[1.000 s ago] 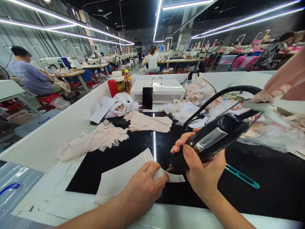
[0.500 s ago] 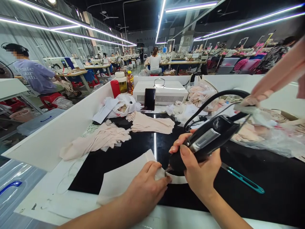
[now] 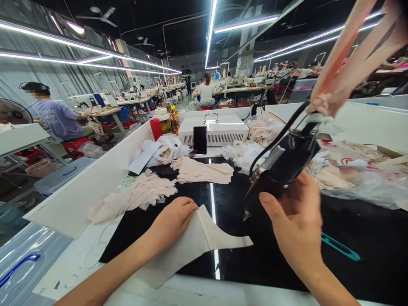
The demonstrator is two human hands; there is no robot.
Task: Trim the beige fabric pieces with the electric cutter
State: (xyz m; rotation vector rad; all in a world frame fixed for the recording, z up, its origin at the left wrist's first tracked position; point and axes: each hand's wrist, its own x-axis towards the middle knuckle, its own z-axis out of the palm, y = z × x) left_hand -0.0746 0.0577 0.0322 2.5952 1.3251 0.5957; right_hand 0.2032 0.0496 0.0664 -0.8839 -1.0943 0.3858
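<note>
My right hand (image 3: 296,223) is closed round a black corded hand tool (image 3: 282,168), lifted off the black table top (image 3: 366,221) with its tip pointing down-left. My left hand (image 3: 174,221) rests on a pale beige fabric piece (image 3: 204,238) lying at the table's front edge, fingers curled against the cloth. The tool's black cable (image 3: 280,131) runs up to pink straps (image 3: 347,63) hanging at the upper right.
Stacks of beige fabric pieces (image 3: 140,191) (image 3: 205,170) lie further back. A phone (image 3: 199,139) leans on a white machine box (image 3: 213,127). Teal snips (image 3: 341,246) lie to the right. Bagged fabric (image 3: 357,174) fills the right side. Other workers sit at sewing tables behind.
My right hand has raised the tool off the fabric and tilted it up. My left hand has slid left along the fabric, and the piece now lies more spread out.
</note>
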